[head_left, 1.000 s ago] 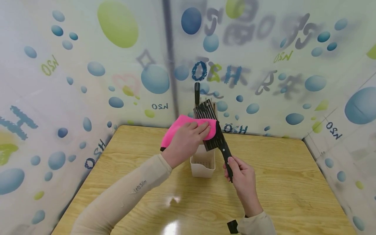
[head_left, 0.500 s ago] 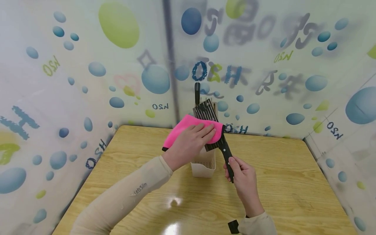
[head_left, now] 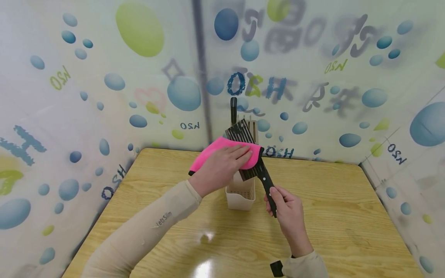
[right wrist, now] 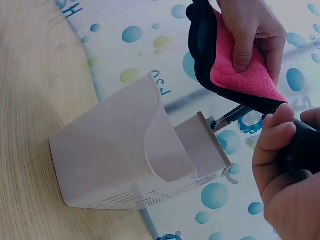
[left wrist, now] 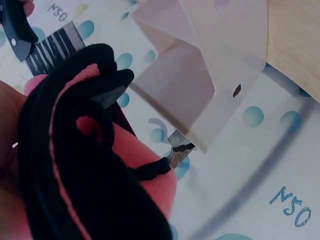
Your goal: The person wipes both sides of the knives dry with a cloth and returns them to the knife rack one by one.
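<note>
My right hand [head_left: 286, 206] grips the black riveted handle of a cleaver [head_left: 240, 132], whose broad grey blade with black stripes tilts up to the left. A pink cloth [head_left: 207, 153] with black edging is folded over the blade's middle. My left hand [head_left: 220, 168] holds the cloth against the blade, fingers across the upper face; in the right wrist view its thumb lies on the pink underside. Part of the blade is hidden by cloth and hand. Below and behind stands a white knife holder [head_left: 240, 202].
Another black-handled utensil [head_left: 233, 110] stands upright at the holder's back. The wooden table [head_left: 333, 216] ends at walls [head_left: 306, 69] printed with blue and green bubbles. A small black piece [head_left: 276, 268] sits by the right cuff.
The cloth first slid right along the blade toward the handle, then came back slightly left with my left hand. The cleaver has tilted a little further left; my right hand keeps its grip.
</note>
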Demonstrator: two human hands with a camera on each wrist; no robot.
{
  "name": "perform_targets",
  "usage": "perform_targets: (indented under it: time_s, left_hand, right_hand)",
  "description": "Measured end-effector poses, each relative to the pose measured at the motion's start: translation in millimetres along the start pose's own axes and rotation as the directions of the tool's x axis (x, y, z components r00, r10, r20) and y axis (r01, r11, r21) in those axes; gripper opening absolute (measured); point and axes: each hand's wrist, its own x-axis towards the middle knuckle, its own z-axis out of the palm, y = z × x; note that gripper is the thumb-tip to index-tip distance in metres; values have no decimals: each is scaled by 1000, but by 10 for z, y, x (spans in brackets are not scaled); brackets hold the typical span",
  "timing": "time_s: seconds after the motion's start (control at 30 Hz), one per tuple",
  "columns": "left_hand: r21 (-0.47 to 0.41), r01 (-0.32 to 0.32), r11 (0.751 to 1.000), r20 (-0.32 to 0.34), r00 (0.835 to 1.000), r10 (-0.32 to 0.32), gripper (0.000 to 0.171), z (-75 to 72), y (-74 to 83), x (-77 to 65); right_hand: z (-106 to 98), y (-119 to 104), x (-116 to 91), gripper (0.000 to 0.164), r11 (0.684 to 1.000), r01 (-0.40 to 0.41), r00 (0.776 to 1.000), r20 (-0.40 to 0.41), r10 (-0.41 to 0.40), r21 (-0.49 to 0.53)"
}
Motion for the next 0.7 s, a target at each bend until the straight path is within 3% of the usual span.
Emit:
perform_targets:
  time_s: [0.27,0.47,0.7]
  left_hand:
    - [1,38,999,65,997,-38,66,-33,-105,44]
    - [-39,75,996,44,996,-74,72,-17,-187,71]
    - [-55,136,989,27,990,-135,61,-9,-306,82]
  right_hand:
    - [-5,23,-13,32,1000,4,1000,27,-4,10]
    - [-6,26,-27,30,1000,13,999,30,-13,9]
    - [-11,52,-37,27,999,40,998,52,-40,12]
